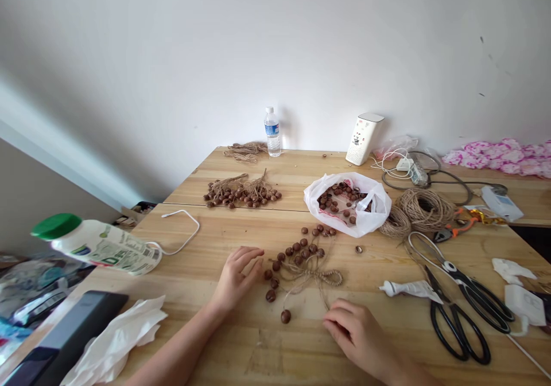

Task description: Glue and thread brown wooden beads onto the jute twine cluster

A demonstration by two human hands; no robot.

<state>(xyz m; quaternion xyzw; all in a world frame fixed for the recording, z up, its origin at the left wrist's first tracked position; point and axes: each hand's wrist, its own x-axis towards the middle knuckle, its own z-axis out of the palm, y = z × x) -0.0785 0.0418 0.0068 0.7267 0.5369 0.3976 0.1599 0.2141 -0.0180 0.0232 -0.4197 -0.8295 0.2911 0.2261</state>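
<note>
My left hand (241,271) is open, fingers stretched out just left of a bundle of round brown nuts (305,253) tied on twine. Its fingertips come close to the nearest nuts but seem to hold none. The bundle's twine (330,277) is gathered in a loop at the middle. One nut (285,316) hangs off toward the front, at the end of a thin strand. My right hand (355,331) rests on the table with curled fingers, its thumb and forefinger closed where a loose end of the twine runs in. The grip itself is partly hidden.
Behind the bundle stands a white plastic bag (374,214) of nuts, beside twine coils (424,209). Scissors (458,317) and a tube (411,289) lie at right. Finished-looking nut bunches (241,194), a water bottle (272,133) and a green-capped bottle (116,248) stand farther off.
</note>
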